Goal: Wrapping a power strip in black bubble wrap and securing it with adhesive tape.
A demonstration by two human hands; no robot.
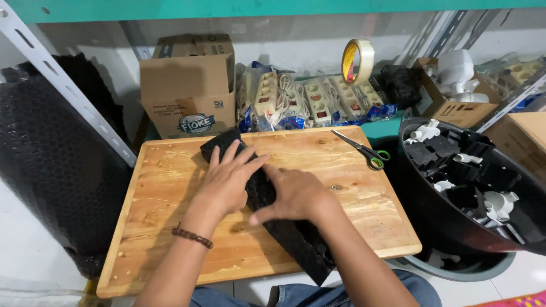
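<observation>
A long strip of black bubble wrap [296, 241] lies diagonally across a wooden board [159, 187], from the board's far middle to its near edge. My left hand [227, 179] lies flat on the strip with its fingers spread. My right hand [293, 193] presses down on the strip right beside it, fingers curled over a bulge in the wrap. What lies inside the wrap is hidden. A beaded bracelet [192, 236] circles my left wrist.
Green-handled scissors [364, 150] lie on the board's far right. A black tub [472, 187] of black and white plastic parts stands at the right. Behind are a cardboard box [190, 88], packaged power strips [301, 99], a tape roll [356, 59] and a black bubble-wrap roll [51, 165] at the left.
</observation>
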